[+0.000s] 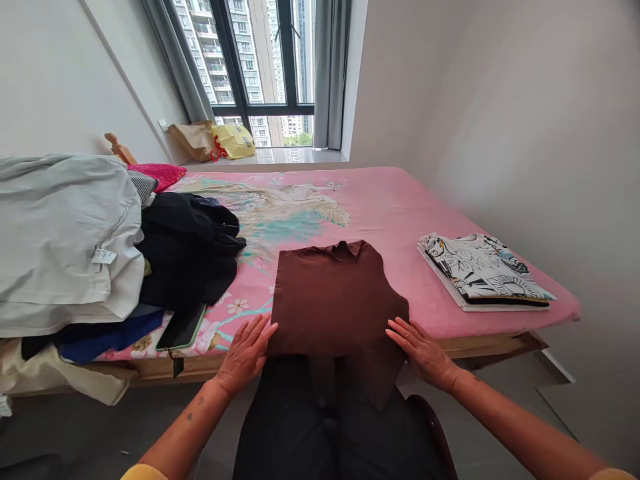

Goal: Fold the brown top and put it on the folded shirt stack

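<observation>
A brown shirt point(333, 300) lies spread on the near edge of the bed, its collar pointing away from me. Its left side forms a straight edge, and the lower part hangs over the bed's edge above my lap. My left hand point(246, 350) rests flat at the shirt's lower left corner, fingers stretched out. At the lower right side, my right hand point(423, 350) touches the cloth with its fingertips, fingers extended and slightly apart. Neither hand grips the fabric.
Left of the shirt are a dark clothes heap point(190, 247), a pale grey garment point(65, 233) and a phone point(181, 328) near the bed's edge. A folded stack of printed shirts point(483, 270) sits at right on the pink bedsheet point(380, 200). Bags point(233, 141) stand on the windowsill.
</observation>
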`<action>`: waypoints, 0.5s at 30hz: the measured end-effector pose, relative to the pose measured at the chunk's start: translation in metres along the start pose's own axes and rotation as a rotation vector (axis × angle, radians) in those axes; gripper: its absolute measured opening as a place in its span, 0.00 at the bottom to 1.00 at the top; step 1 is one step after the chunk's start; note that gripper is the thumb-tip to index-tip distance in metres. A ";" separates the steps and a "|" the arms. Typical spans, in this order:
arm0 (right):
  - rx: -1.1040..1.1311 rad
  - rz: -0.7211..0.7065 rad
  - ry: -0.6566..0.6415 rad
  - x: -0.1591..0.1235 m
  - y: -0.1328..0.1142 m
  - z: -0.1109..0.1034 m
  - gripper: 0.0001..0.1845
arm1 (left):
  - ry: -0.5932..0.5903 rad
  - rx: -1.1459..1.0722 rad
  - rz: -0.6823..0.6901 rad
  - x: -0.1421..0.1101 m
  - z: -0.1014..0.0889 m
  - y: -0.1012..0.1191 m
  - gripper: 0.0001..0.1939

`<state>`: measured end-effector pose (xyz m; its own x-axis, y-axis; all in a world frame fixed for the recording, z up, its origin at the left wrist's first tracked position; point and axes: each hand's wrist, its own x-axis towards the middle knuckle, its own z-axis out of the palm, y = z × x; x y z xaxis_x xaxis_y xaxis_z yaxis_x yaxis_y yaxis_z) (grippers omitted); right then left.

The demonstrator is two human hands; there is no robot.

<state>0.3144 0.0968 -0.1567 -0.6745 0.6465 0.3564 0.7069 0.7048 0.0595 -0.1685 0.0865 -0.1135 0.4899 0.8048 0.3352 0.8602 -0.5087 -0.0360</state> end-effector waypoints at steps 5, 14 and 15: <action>0.077 -0.070 -0.005 0.008 0.030 0.003 0.36 | -0.174 -0.108 0.115 0.016 0.008 -0.009 0.36; 0.260 0.057 0.010 0.014 0.042 -0.001 0.26 | -0.135 -0.310 0.061 0.027 0.015 -0.019 0.30; 0.265 0.053 0.021 0.015 0.042 -0.001 0.26 | -0.112 -0.319 0.058 0.028 0.015 -0.019 0.29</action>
<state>0.3339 0.1356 -0.1477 -0.6311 0.6806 0.3722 0.6592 0.7235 -0.2052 -0.1688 0.1235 -0.1171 0.5640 0.7916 0.2351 0.7519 -0.6100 0.2500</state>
